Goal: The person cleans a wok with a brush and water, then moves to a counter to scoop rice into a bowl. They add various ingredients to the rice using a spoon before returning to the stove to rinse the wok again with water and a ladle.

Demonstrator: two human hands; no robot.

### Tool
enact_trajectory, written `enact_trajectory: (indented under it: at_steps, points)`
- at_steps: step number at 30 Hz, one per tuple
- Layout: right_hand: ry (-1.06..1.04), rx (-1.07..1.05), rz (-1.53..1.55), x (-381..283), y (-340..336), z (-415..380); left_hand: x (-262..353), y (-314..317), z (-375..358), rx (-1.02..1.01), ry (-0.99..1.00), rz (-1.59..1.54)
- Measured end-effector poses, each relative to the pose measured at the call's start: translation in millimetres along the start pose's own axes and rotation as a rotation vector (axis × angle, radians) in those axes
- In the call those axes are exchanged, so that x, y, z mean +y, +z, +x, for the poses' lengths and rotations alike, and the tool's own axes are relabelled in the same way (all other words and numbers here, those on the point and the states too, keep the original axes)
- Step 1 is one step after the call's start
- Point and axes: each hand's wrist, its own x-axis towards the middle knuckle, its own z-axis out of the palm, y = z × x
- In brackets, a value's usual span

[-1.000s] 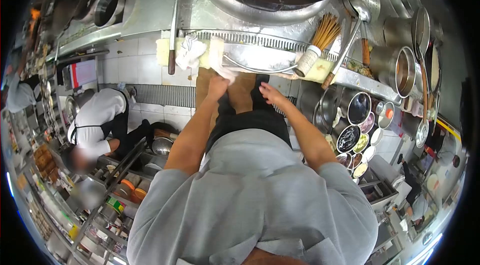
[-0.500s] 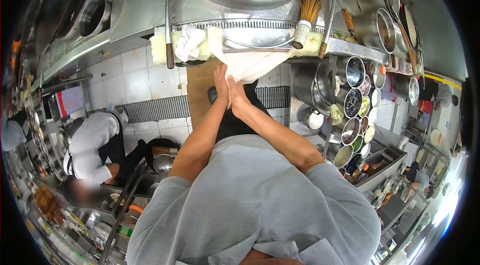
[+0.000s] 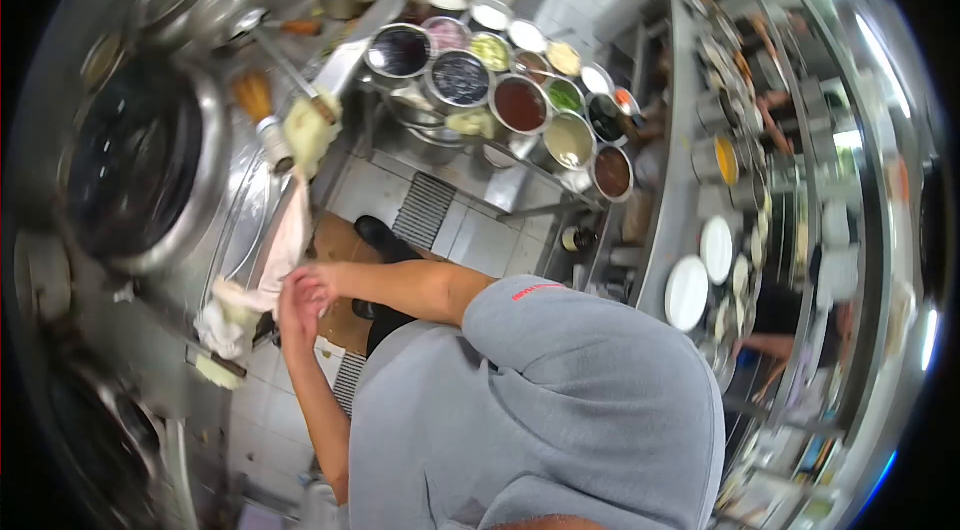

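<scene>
Presently, one pale cloth (image 3: 285, 245) hangs at the edge of the steel counter (image 3: 150, 350), its lower part beside the hands. Left hand (image 3: 297, 308): fingers partly bent, meeting the other. Right hand (image 3: 318, 282): half closed, over the left. Whether either grips the cloth cannot be told; fingers overlap and blur. Changed: the view, which has swung to the person's right, and the cloth, which looks narrower than its earlier wide spread. Consequence: hands and cloth sit together left of centre, so the work appears to remain at the cloth. Nearby: one crumpled white rag (image 3: 225, 330); one yellow pad (image 3: 312, 133); one bristle brush (image 3: 253, 95); farther off, one wok (image 3: 135, 160) and red-brown sauce (image 3: 520, 105).
</scene>
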Motion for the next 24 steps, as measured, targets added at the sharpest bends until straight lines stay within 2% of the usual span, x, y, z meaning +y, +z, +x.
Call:
enact_trajectory:
  at_steps: [1, 2, 3, 4, 5, 6, 7, 8, 9, 11, 12, 13, 14, 15, 17, 18, 19, 20, 21, 23, 24]
  points:
    - [0.138, -0.252, 0.391, 0, 0, 8, -14, -41, 18, 0.195, 0.075, -0.015]
    - [0.015, 0.081, 0.279, -4, 16, 9, -18, -60, 23, 0.492, 0.192, 0.379]
    - [-0.111, 0.424, 0.183, -10, 41, 6, -24, -56, 30, 0.558, 0.459, 0.623]
    - [-0.235, 0.776, 0.108, 0, 54, 9, -30, -62, 29, 0.609, 0.727, 0.860]
    - [-0.198, 0.878, 0.083, 3, 68, 18, -40, -70, 36, 0.491, 0.741, 1.067]
    - [-0.151, 0.783, 0.021, 11, 71, 23, -53, -84, 49, 0.363, 0.755, 1.266]
    - [-0.111, 0.689, -0.049, 16, 82, 26, -61, -112, 62, 0.352, 0.670, 0.988]
    - [-0.076, 0.603, -0.131, 14, 85, 26, -48, -96, 57, 0.446, 0.514, 0.742]
    - [0.026, 0.583, -0.057, -5, 113, -1, -19, -58, 40, 0.539, 0.349, 0.495]
    - [0.513, 0.243, -0.365, -88, 94, -34, -6, -63, 33, 0.446, 0.368, 0.581]
    - [0.412, 0.391, -1.287, -50, 81, -26, -6, -60, 31, 0.394, 0.329, 0.635]
    - [0.560, 0.708, -2.121, -12, 69, -19, -7, -51, 31, 0.340, 0.288, 0.688]
    - [0.536, 0.622, -2.178, 9, 72, -4, -8, -44, 34, 0.281, 0.250, 0.734]
    - [0.515, 0.531, -2.243, 18, 76, 12, -14, -46, 39, 0.224, 0.118, 0.700]
    - [0.466, 0.286, -2.396, 12, 93, 47, -29, 3, 72, 0.918, -0.295, 1.144]
    - [0.389, 0.303, -2.241, 1, 119, 38, -21, 7, 78, 1.311, -0.526, 1.303]
    - [0.318, 0.266, -2.082, -16, 155, 15, -27, -54, 76, 1.040, -0.466, 1.374]
    - [0.116, 0.187, -1.770, -23, 139, -1, -32, -112, 71, 0.771, -0.386, 1.399]
    - [0.187, 0.278, -1.796, -43, 140, -37, -29, -130, 28, 0.205, -0.162, 1.369]
    - [0.725, 0.890, -2.359, -64, 167, -95, -14, -116, -27, -0.571, -0.263, 1.002]
    - [0.829, 1.071, -2.466, -70, 173, -113, 9, -81, -49, -0.435, -0.528, 0.906]
